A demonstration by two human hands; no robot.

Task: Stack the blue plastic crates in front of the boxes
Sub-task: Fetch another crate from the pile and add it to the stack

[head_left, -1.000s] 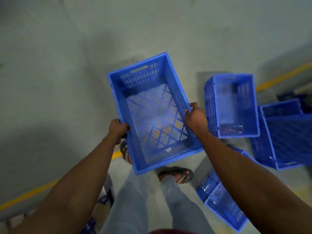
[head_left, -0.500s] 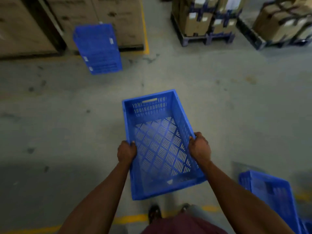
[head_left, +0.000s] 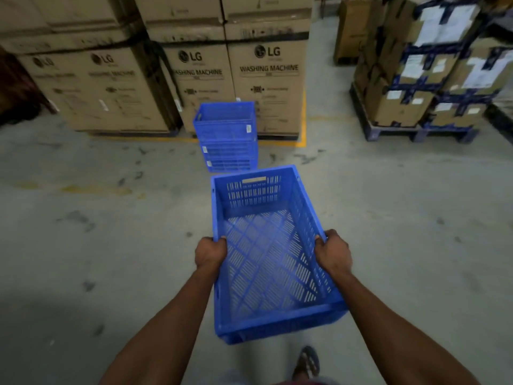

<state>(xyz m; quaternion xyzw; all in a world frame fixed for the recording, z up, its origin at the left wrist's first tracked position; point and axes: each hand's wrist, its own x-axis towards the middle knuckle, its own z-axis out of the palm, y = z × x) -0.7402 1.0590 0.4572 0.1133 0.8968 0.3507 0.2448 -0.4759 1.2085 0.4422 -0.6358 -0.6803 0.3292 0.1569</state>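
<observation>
While the empty blue slatted plastic crate [head_left: 266,254] hung near centre, well short of the far blue crate stack [head_left: 226,137], left hand [head_left: 210,252] and right hand [head_left: 333,252] clamped its long rims; probably light, rigid, easy there.

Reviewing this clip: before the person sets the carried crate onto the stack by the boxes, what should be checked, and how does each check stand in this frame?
1. Left hand grips the carried crate at its left rim: ok.
2. Right hand grips the right rim: ok.
3. Carried crate holds nothing inside: ok, its slotted bottom shows bare.
4. Stack of crates stands in front of the washing machine boxes, top crate open upward: ok.
5. Floor between the person and the stack free of obstacles: ok, only stains show.
6. Carried crate over the stack: not ok, it is short of it.
</observation>
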